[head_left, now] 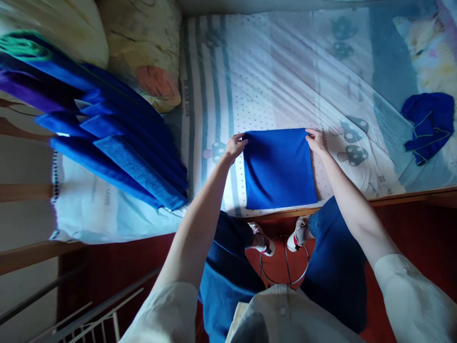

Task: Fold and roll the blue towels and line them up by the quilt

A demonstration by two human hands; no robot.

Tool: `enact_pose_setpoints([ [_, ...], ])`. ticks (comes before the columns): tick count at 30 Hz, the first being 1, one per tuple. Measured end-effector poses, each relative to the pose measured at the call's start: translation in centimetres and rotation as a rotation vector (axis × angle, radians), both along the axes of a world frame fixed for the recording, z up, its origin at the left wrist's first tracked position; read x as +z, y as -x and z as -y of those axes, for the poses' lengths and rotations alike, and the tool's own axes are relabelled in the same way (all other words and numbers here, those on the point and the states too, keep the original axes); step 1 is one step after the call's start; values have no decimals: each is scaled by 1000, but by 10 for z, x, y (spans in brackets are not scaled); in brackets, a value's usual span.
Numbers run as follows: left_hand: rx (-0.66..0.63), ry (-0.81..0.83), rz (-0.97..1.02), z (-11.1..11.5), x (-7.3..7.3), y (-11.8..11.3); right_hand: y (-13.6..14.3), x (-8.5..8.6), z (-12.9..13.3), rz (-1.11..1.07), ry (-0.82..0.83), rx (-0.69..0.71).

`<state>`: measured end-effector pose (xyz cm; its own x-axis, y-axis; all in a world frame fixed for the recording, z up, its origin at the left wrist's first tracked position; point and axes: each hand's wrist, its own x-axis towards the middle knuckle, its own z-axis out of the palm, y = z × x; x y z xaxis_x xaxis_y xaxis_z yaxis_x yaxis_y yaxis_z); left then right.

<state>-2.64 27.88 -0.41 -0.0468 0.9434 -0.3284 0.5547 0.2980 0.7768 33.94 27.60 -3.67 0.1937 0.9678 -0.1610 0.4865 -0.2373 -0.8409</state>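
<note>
A blue cloth, smooth and nearly square, lies spread flat at the near edge of the bed. My left hand pinches its far left corner between thumb and fingers. At the far right corner, my right hand has the same kind of pinch on the cloth. The near edge of the cloth reaches the wooden bed rail, with slight creases on its left side. To the right on the bed, a crumpled blue cloth with pale green edging lies apart from both hands.
Folded blue towels are piled at the left, near a patterned yellowish pillow. The striped, mushroom-printed bed sheet is wrinkled on the right. A wooden bed rail runs along the front. Below left stands a white metal rack.
</note>
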Motion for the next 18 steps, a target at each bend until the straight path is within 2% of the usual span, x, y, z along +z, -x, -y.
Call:
enact_pose_setpoints([
  [6, -26, -9, -116, -12, 4, -5, 5, 2, -10, 26, 1, -3],
  [10, -22, -14, -271, -22, 6, -6, 4, -4, -17, 44, -11, -11],
  [15, -108, -58, -397, -48, -3, -5, -1, -14, -41, 107, 50, -20],
  [18, -214, -58, -466, -60, -12, -2, -3, -15, -53, 108, 114, 41],
])
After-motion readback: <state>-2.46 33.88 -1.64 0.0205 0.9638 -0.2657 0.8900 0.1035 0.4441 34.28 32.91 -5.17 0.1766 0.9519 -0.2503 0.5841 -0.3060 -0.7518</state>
